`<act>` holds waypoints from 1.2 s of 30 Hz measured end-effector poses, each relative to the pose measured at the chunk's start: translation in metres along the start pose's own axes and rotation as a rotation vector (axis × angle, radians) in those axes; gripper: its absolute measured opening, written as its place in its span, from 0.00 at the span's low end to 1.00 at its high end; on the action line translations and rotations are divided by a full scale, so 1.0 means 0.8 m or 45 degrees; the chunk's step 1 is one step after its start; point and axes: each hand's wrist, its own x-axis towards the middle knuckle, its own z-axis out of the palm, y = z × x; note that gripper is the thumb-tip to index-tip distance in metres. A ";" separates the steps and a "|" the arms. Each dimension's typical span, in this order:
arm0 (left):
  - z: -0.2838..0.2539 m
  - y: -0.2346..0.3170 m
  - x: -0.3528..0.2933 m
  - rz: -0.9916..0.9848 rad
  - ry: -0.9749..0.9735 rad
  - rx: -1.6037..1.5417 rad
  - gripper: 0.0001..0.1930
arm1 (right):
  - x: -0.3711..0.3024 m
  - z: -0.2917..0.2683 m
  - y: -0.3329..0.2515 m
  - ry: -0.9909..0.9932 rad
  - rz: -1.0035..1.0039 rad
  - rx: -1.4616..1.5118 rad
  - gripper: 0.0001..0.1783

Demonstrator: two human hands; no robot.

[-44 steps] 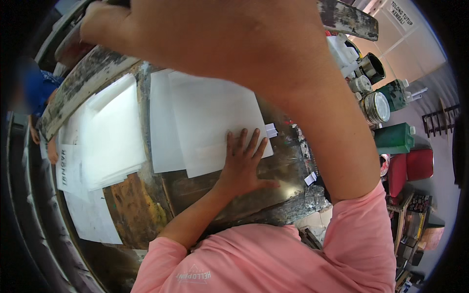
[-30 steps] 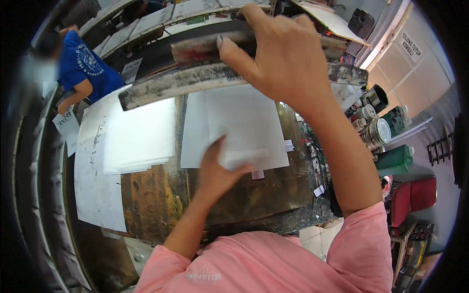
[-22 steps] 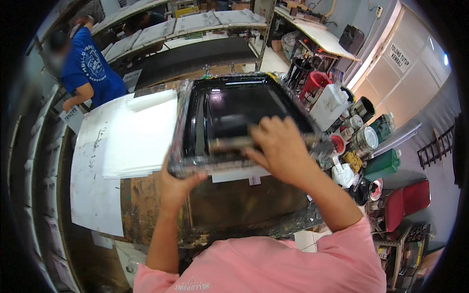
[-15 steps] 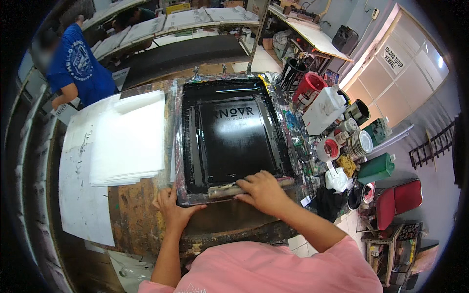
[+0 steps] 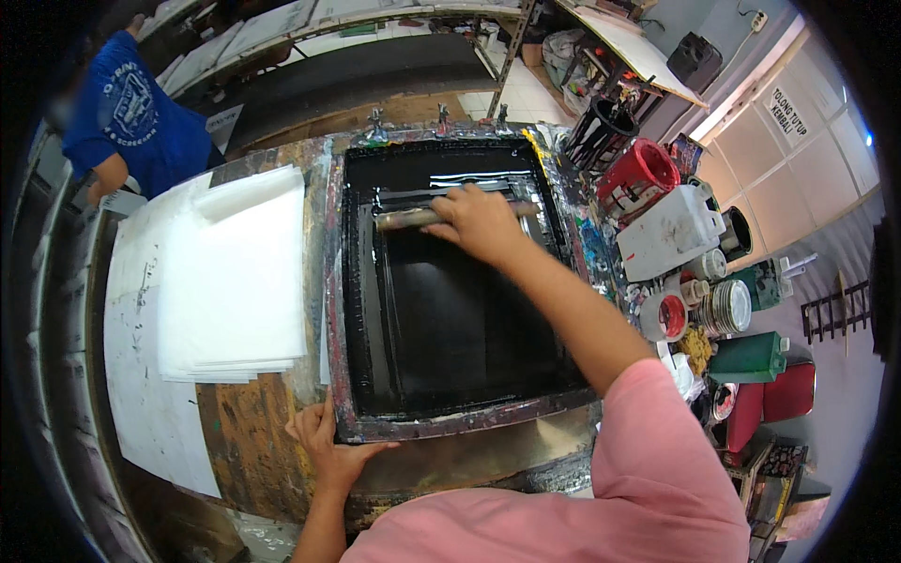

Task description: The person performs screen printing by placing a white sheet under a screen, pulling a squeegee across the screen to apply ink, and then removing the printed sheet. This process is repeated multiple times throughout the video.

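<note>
A screen-printing frame (image 5: 488, 418) with black ink on its mesh (image 5: 460, 328) lies flat on the stained worktable. My right hand (image 5: 476, 225) is closed around the wooden handle of a squeegee (image 5: 402, 221), which rests crosswise near the frame's far end. Streaks of wet ink shine beyond and beside the blade. At the near left corner of the frame, my left hand (image 5: 328, 448) grips the edge, its thumb along the front side and its fingers on the left side. Whatever lies under the mesh is hidden.
Left of the frame lies a stack of white sheets (image 5: 235, 281). Metal clamps (image 5: 443, 117) stand at the frame's far edge. Along the right are a red tub (image 5: 640, 178), a white jug (image 5: 668, 233) and a green jug (image 5: 748, 357). A person in blue (image 5: 136, 117) stands at far left.
My right hand has pushed the squeegee from the frame's near end to its far end. The lettering seen on the mesh earlier is now covered or hidden. My left hand stays at the corner.
</note>
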 end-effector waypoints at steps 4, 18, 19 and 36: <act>0.004 -0.004 -0.003 0.039 0.098 -0.187 0.71 | 0.060 -0.035 0.046 -0.132 -0.041 0.145 0.32; 0.014 0.003 0.002 0.036 0.123 -0.458 0.67 | -0.202 -0.091 -0.154 -0.134 0.142 0.014 0.23; 0.010 0.012 0.003 -0.040 0.117 -0.555 0.66 | -0.221 -0.109 -0.170 -0.124 0.126 0.063 0.23; 0.079 0.042 0.345 -0.028 -0.051 -0.853 0.19 | -0.030 -0.354 -0.136 0.852 -0.087 -0.197 0.23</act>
